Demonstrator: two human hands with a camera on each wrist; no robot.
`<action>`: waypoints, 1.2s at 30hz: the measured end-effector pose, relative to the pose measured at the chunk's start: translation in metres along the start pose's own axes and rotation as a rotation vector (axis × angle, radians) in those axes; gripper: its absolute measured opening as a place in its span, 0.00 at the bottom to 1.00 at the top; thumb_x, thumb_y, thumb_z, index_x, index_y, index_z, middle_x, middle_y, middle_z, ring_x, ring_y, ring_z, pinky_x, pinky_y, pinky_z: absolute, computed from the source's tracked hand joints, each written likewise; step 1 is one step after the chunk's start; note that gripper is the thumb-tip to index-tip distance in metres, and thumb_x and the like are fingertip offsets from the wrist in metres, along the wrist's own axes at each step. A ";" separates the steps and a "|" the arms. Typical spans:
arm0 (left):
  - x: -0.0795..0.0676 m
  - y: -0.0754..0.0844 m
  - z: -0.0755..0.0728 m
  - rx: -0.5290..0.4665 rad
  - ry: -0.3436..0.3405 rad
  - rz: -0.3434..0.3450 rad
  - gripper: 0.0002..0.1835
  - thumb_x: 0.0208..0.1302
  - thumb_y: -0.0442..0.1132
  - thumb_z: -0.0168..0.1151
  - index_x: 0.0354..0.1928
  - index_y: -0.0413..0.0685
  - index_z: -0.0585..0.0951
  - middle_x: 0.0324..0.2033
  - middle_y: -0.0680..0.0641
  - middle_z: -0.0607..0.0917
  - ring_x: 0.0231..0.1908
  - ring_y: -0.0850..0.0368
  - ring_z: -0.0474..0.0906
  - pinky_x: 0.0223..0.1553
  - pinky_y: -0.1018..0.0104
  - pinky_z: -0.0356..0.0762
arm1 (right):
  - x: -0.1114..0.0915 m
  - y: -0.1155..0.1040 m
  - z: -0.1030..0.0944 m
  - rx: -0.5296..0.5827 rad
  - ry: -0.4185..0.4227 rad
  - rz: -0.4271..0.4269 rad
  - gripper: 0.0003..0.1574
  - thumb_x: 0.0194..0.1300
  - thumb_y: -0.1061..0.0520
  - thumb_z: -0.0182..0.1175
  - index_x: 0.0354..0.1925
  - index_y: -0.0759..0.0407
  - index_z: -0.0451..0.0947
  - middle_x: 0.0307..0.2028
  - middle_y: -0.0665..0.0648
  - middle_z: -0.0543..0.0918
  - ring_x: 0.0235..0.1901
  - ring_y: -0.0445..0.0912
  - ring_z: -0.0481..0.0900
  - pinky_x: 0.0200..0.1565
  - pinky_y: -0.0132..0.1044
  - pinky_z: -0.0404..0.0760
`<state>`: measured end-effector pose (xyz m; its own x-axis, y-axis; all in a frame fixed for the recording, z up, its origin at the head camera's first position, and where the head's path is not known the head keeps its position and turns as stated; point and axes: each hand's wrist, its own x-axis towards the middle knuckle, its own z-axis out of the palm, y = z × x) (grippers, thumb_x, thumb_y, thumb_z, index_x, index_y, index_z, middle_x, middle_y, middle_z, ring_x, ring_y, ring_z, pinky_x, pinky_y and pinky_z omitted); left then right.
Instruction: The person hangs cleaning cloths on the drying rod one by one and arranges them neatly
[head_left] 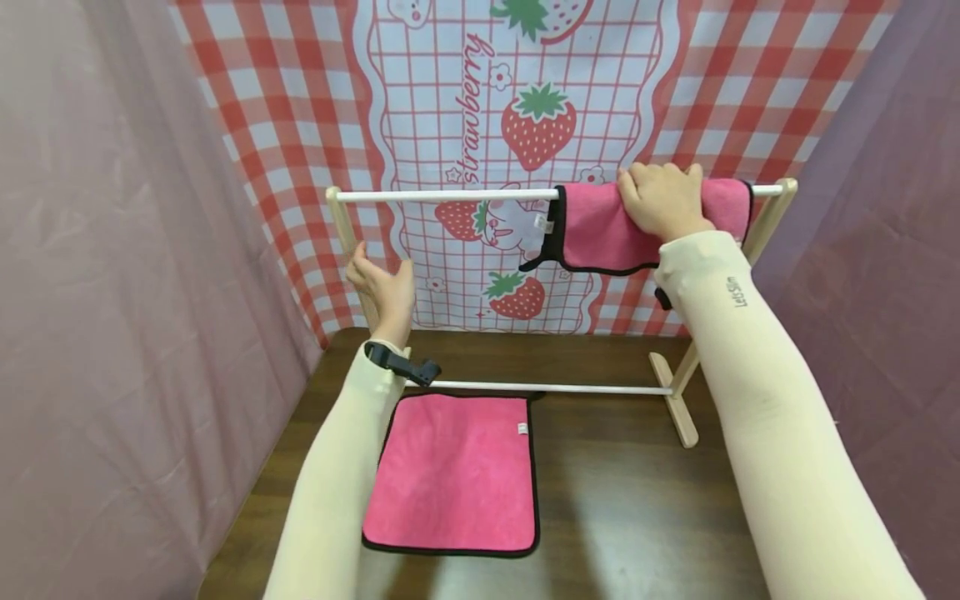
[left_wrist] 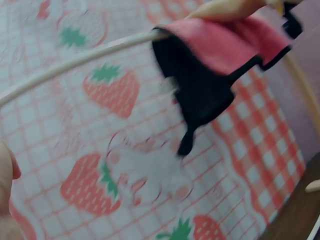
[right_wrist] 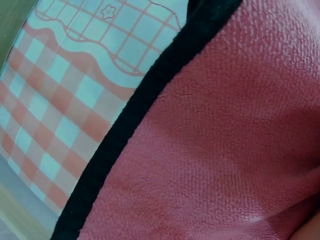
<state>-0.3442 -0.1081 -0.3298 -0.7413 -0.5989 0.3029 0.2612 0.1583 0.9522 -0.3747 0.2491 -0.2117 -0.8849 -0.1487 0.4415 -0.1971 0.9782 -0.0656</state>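
Note:
A pink towel (head_left: pixel 600 229) with black edging hangs folded over the white top bar (head_left: pixel 450 196) of a drying rack, towards its right end. My right hand (head_left: pixel 663 200) holds it from above, fingers bent over the bar. In the right wrist view the towel's pink face (right_wrist: pixel 225 125) fills much of the picture. The left wrist view shows its dark underside (left_wrist: pixel 200 95) and a hanging loop. Beside the rack's left post, my left hand (head_left: pixel 386 292) is raised with loosely bent fingers and holds nothing. It overlaps the post in the head view.
A second pink towel (head_left: pixel 453 475) lies flat on the brown wooden table (head_left: pixel 622 500), in front of the rack's lower bar (head_left: pixel 555 388). The rack's right foot (head_left: pixel 675 400) stands on the table. Behind hangs a strawberry-print cloth (head_left: pixel 465 108), with plain curtains at both sides.

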 end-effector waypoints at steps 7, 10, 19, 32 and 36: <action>-0.028 0.030 0.032 -0.093 -0.327 0.065 0.32 0.61 0.29 0.61 0.68 0.38 0.64 0.62 0.37 0.67 0.63 0.44 0.64 0.65 0.57 0.65 | -0.002 -0.002 0.000 -0.006 0.020 -0.004 0.35 0.79 0.43 0.27 0.46 0.68 0.71 0.47 0.75 0.77 0.49 0.70 0.73 0.51 0.68 0.62; -0.038 0.041 0.046 -0.111 -0.448 0.078 0.28 0.64 0.30 0.60 0.66 0.37 0.67 0.60 0.38 0.72 0.61 0.44 0.69 0.62 0.58 0.70 | -0.002 -0.002 0.000 -0.006 0.021 -0.006 0.35 0.79 0.43 0.27 0.46 0.68 0.71 0.47 0.75 0.78 0.49 0.70 0.73 0.51 0.68 0.62; -0.061 0.064 0.088 -0.109 -0.631 0.102 0.19 0.67 0.32 0.62 0.59 0.39 0.77 0.55 0.41 0.82 0.53 0.52 0.79 0.52 0.70 0.78 | -0.002 -0.001 0.001 -0.002 0.022 -0.009 0.34 0.79 0.43 0.28 0.47 0.67 0.71 0.47 0.74 0.78 0.49 0.70 0.73 0.51 0.68 0.62; -0.077 0.076 0.118 -0.067 -0.686 0.147 0.19 0.68 0.33 0.64 0.59 0.38 0.79 0.49 0.41 0.85 0.49 0.49 0.83 0.46 0.73 0.81 | -0.003 -0.003 -0.001 -0.002 0.023 -0.002 0.36 0.79 0.42 0.27 0.50 0.67 0.71 0.49 0.74 0.77 0.50 0.70 0.73 0.52 0.69 0.62; -0.080 0.076 0.121 -0.041 -0.671 0.148 0.16 0.67 0.33 0.65 0.55 0.37 0.82 0.46 0.41 0.86 0.46 0.50 0.84 0.42 0.73 0.82 | -0.003 -0.003 0.000 0.002 0.029 0.006 0.36 0.79 0.42 0.27 0.50 0.67 0.71 0.50 0.74 0.77 0.51 0.70 0.72 0.53 0.69 0.61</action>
<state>-0.3397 0.0466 -0.2765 -0.9150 0.0444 0.4010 0.4027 0.1628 0.9007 -0.3711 0.2472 -0.2130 -0.8735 -0.1389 0.4665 -0.1930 0.9787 -0.0699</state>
